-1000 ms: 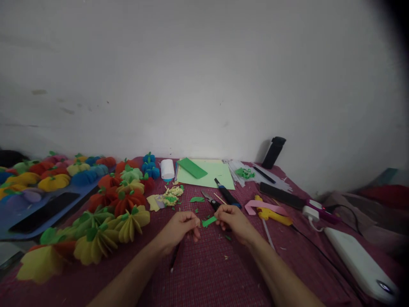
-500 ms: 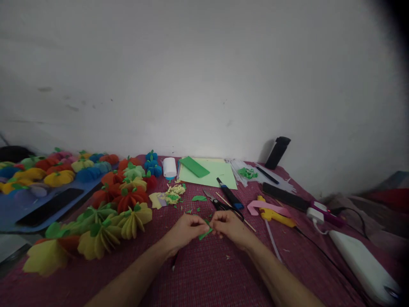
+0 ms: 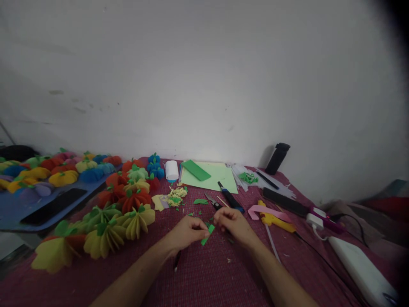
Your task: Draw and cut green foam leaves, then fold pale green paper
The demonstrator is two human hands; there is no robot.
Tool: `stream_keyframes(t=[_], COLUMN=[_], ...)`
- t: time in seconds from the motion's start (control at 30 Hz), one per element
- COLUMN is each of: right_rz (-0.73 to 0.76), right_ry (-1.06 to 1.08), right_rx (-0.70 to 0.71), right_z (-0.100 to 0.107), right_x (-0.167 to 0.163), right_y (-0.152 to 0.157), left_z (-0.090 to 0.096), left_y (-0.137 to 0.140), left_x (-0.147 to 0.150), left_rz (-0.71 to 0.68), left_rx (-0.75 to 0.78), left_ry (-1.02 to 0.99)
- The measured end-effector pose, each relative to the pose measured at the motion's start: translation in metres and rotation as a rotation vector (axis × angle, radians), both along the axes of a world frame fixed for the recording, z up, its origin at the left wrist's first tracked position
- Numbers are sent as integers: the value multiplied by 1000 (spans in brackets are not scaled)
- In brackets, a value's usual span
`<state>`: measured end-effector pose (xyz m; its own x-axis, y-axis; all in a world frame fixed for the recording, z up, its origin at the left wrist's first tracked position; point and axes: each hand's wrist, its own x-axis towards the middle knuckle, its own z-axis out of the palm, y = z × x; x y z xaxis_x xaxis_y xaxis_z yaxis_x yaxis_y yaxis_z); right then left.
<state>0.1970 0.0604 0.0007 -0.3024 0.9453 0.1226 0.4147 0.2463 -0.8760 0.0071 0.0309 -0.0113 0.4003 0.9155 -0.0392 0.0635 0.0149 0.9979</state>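
Observation:
Between the thumb and finger of my left hand (image 3: 188, 233) is a small green paper piece (image 3: 208, 236), its strip slanting down toward me. Just right of it, my right hand (image 3: 234, 224) is closed with curled fingers; whatever is in them, if anything, is hidden. Beyond my right hand lie scissors (image 3: 213, 201), partly covered by it, and a blue-and-black utility knife (image 3: 230, 196). A green paper leaf (image 3: 200, 201) rests on the cloth past my left hand. A dark thin tool (image 3: 177, 261) sticks out under my left wrist.
Colourful paper pumpkins (image 3: 132, 200) crowd the left, near a black phone (image 3: 54, 206). Paper scraps (image 3: 177, 196), pale green sheets (image 3: 220, 172) and a white container (image 3: 171, 170) stand farther back. To the right are a yellow glue gun (image 3: 277, 222), its cord, a power bank (image 3: 361, 266) and a black bottle (image 3: 277, 158).
My hands have moved slightly apart. The green piece now shows as a strip in my left fingers, and my right hand has lifted away from it. The view has tilted slightly up.

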Motion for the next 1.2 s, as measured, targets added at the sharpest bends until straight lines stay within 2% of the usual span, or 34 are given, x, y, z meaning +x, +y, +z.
stream_keyframes(t=[0.1, 0.17, 0.43, 0.57, 0.73, 0.87, 1.0, 1.07, 1.13, 1.2], right_rz=[-216, -284, -206, -205, -219, -222, -187, -158, -105, 17], right_ry=[-75, -173, -589, -694, -739, -691, -579, -402, -135, 66], right_rx=[131, 186, 244, 262, 213, 188, 159, 115, 54, -12], right_z=[-3, -7, -19, -19, -25, -26, -16, -6, 5, 14], right_x=[10, 16, 18, 21, 25, 27, 31, 31, 29, 24], right_y=[12, 17, 10, 10, 11, 12, 13, 11, 6, -2], left_z=[1, 1, -2, -4, -3, 0, 3, 5, 7, 9], left_y=[5, 8, 14, 16, 17, 16, 15, 14, 13, 12], left_x=[-2, -4, -10, -10, -11, -11, -12, -12, -13, -13], left_rz=[202, 309, 409, 454, 501, 508, 529, 539, 542, 540], left_rx=[-92, -117, -49, -13, 10, 33, 43, 43, 47, 58], left_ry=[-174, -284, -318, -324, -336, -323, -345, -368, -390, -407])
